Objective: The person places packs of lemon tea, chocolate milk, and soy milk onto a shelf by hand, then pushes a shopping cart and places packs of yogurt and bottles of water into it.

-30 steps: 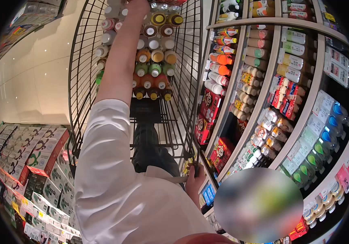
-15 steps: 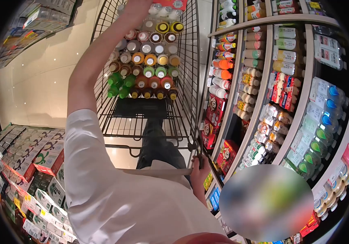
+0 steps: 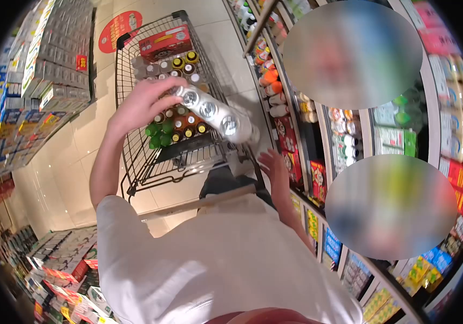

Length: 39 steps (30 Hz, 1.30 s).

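Lots of bottles [image 3: 189, 69] and a red box [image 3: 165, 44] sit in the black cart [image 3: 182, 149] at eleven o'clock, with the left hand [image 3: 148, 102] grabbing a shiny bottle pack [image 3: 211, 112] above it, the right hand [image 3: 276, 170] loose at three, blurry ovals [image 3: 353, 54] hiding shelves [image 3: 367, 129] from two to four, and pale floor tiles [image 3: 69, 181] at nine.

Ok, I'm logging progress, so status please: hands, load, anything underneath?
Left hand gripping one end of the bottle pack, held slantwise. Right hand open, empty. Bottles crowded in the cart below.
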Available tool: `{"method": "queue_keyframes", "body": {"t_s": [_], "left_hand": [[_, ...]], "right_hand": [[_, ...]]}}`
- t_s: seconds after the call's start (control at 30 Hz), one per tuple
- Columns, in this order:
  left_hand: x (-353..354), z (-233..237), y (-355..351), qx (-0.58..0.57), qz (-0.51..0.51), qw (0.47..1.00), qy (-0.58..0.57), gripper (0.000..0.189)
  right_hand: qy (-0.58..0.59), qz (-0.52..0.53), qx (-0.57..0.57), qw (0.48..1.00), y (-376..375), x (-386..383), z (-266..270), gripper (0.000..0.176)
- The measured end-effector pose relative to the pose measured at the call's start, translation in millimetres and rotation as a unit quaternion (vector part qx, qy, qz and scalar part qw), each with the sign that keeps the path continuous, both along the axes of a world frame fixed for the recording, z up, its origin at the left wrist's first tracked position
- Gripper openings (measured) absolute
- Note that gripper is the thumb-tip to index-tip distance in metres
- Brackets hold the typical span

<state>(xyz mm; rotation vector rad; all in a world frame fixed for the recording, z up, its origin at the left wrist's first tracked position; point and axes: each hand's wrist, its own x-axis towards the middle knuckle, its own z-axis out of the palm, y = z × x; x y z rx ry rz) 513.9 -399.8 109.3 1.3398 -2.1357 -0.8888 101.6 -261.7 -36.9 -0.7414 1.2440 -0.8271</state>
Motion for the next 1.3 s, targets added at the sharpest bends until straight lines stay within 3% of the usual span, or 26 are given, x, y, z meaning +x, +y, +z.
{"method": "queue_keyframes", "body": {"t_s": [0.07, 0.17, 0.23, 0.27, 0.3, 0.37, 0.4, 0.43, 0.53, 0.6, 0.63, 0.7, 0.8, 0.9, 0.93, 1.03, 1.13, 1.23, 1.27, 1.3], "left_hand": [[-52.4, 12.1, 11.3, 0.066, -0.082, 0.994, 0.042, 0.031], [-140.0, 11.8, 19.7, 0.103, -0.221, 0.962, 0.121, 0.032], [-195.2, -6.4, 21.1, 0.183, -0.304, 0.914, 0.199, 0.035], [-221.2, -14.9, 25.8, 0.240, -0.288, 0.892, 0.252, 0.039], [-245.1, -27.5, 32.8, 0.297, -0.269, 0.865, 0.302, 0.044], [-289.9, -54.0, 48.6, 0.346, -0.137, 0.855, 0.361, 0.053], [-308.4, -74.5, 59.1, 0.388, -0.044, 0.842, 0.372, 0.055], [-325.3, -93.4, 76.2, 0.445, 0.029, 0.797, 0.407, 0.057], [-338.3, -113.1, 122.9, 0.618, 0.022, 0.586, 0.524, 0.071], [-349.7, -97.4, 145.9, 0.656, 0.009, 0.485, 0.577, 0.081], [-354.0, -92.3, 153.2, 0.662, 0.001, 0.476, 0.579, 0.070], [-364.3, -104.0, 161.0, 0.582, -0.010, 0.738, 0.341, 0.071], [-378.8, -111.3, 143.4, 0.591, -0.097, 0.770, 0.220, 0.081], [-397.9, -92.2, 127.2, 0.614, -0.126, 0.752, 0.204, 0.086], [-407.3, -88.1, 123.0, 0.612, -0.150, 0.753, 0.189, 0.085], [-433.8, -123.4, 116.1, 0.573, -0.183, 0.788, 0.128, 0.078], [-464.9, -113.9, 124.1, 0.605, -0.154, 0.768, 0.140, 0.062], [-477.0, -164.3, 135.2, 0.674, -0.097, 0.670, 0.296, 0.048], [-481.2, -177.2, 137.8, 0.720, -0.045, 0.612, 0.324, 0.034], [-481.5, -179.0, 140.2, 0.718, -0.031, 0.618, 0.317, 0.032]], "right_hand": [[-0.233, -0.037, 0.100, 0.967, -14.7, -6.4, 28.6, 0.070], [-0.360, 0.048, 0.126, 0.923, -16.0, -40.7, 30.3, 0.067], [-0.447, 0.077, 0.122, 0.883, -1.0, -64.2, 22.6, 0.063], [-0.488, 0.092, 0.111, 0.861, 8.7, -76.0, 20.2, 0.061], [-0.455, 0.038, 0.107, 0.883, 20.9, -89.3, 19.1, 0.059], [-0.381, -0.081, 0.105, 0.915, 49.8, -121.2, 17.9, 0.054], [-0.384, -0.131, 0.121, 0.906, 65.3, -135.4, 18.2, 0.051], [-0.393, -0.179, 0.116, 0.894, 83.7, -150.3, 18.0, 0.050], [-0.420, -0.336, 0.133, 0.832, 130.3, -169.5, 28.8, 0.046], [-0.342, -0.320, 0.099, 0.878, 154.6, -194.2, 9.8, 0.046], [-0.300, -0.313, 0.086, 0.897, 166.5, -200.8, 7.6, 0.046], [-0.215, -0.286, 0.076, 0.931, 180.4, -212.6, 11.1, 0.053], [-0.087, -0.159, 0.067, 0.981, 189.6, -228.5, 38.5, 0.062], [-0.269, -0.137, 0.134, 0.944, 214.2, -257.9, -0.6, 0.062], [-0.262, -0.165, 0.148, 0.939, 215.1, -256.2, 8.4, 0.064], [-0.171, -0.064, 0.114, 0.977, 221.8, -269.5, 35.1, 0.065], [-0.154, -0.072, 0.179, 0.969, 238.0, -274.0, 50.1, 0.062], [-0.158, -0.165, 0.194, 0.954, 257.8, -258.6, 65.1, 0.058], [-0.153, -0.210, 0.189, 0.947, 262.0, -249.0, 64.7, 0.058], [-0.148, -0.253, 0.184, 0.938, 265.9, -238.1, 65.2, 0.059]]}}
